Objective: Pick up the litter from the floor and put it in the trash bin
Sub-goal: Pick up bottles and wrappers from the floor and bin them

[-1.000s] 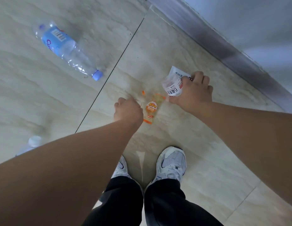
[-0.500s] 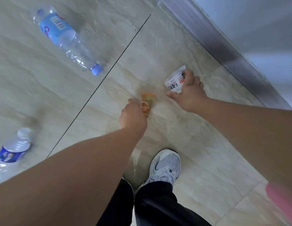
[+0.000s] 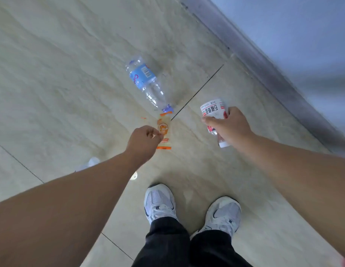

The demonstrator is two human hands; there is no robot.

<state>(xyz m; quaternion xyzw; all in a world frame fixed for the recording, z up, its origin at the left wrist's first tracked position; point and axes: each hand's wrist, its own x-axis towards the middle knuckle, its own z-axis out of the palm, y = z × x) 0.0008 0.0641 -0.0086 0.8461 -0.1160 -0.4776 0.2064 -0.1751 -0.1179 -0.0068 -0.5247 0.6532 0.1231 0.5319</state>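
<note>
Now the left hand (image 3: 143, 138) pinches the orange-and-clear plastic snack wrapper (image 3: 164, 132) clear of the floor, the right hand (image 3: 228, 126) wraps a white-labelled bottle (image 3: 214, 110), and a blue-labelled clear bottle (image 3: 146, 81) lies at twelve o'clock, bin unseen.

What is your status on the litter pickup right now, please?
Left hand pinching orange wrapper. Right hand gripping white packet. Blue-label bottle on floor ahead; bin not in view.
</note>
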